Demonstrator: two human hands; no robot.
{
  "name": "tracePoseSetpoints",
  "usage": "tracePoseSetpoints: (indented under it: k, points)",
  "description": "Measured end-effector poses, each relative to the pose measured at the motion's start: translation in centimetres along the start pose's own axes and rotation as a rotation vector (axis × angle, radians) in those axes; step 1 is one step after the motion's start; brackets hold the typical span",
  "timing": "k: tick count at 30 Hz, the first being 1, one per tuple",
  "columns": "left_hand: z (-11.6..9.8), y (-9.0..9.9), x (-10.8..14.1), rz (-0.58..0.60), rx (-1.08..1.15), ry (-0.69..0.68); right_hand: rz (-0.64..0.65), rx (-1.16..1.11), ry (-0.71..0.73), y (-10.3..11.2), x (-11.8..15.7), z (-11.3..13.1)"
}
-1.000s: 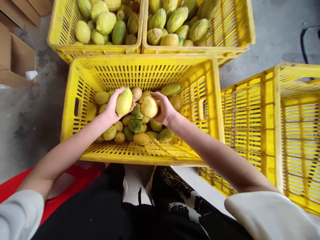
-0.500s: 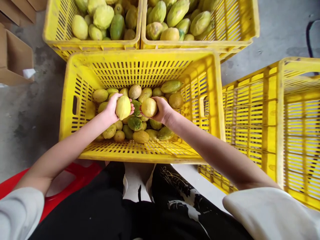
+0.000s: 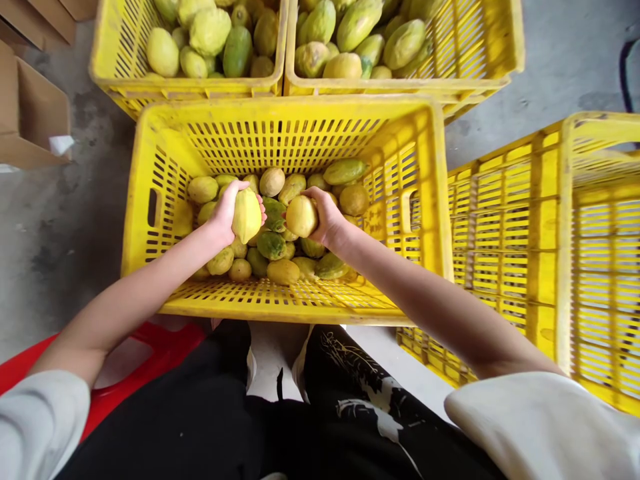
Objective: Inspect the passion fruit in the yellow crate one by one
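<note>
My left hand is closed round a pale yellow, papaya-like fruit with a blunt tip, its fingertips showing on the far side. To its right, my right hand grips a rounder yellow papaya-like fruit, thumb over the top. Both fruits are held apart, above a yellow slatted crate. Inside that crate lie several green and yellow fruits, among them a mottled green one and a long green one. My hands and forearms hide part of the pile.
Behind stand a left crate and a right crate, both yellow with similar fruit. Another yellow crate is at the right. An open cardboard box sits on the floor at left; a red plastic stool is beside my legs.
Both hands keep hold of their fruits. The left fruit is tilted slightly differently and the right one has turned a little in my hand. The whole view has shifted slightly.
</note>
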State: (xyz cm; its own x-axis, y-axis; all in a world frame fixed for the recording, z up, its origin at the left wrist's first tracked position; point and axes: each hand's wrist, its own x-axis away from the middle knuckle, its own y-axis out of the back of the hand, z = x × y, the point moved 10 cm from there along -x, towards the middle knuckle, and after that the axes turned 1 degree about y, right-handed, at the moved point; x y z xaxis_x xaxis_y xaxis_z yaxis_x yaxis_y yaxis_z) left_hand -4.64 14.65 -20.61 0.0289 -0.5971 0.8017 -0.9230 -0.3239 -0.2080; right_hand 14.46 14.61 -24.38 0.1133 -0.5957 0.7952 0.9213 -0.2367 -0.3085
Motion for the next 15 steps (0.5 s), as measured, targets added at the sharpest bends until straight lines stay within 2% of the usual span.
tracePoseSetpoints:
  k: [2, 4, 12, 15]
  points:
    - [-0.2, -0.2, 0.4, -0.013, 0.006, -0.010, -0.047, 0.016, -0.037, 0.3, 0.3, -0.4]
    - [-0.1, -0.3, 0.5, -0.021, 0.030, 0.013, -0.034, 0.056, -0.046, 0.1, 0.4, -0.8]
    - [3.2, -0.2, 0.6, -0.013, 0.058, 0.276, 0.065, 0.084, -0.038, -0.5, -0.3, -1.2]
    - [3.5, -0.2, 1.2, -0.068, 0.040, 0.322, 0.104, 0.098, -0.088, -0.7, 0.0, -1.5]
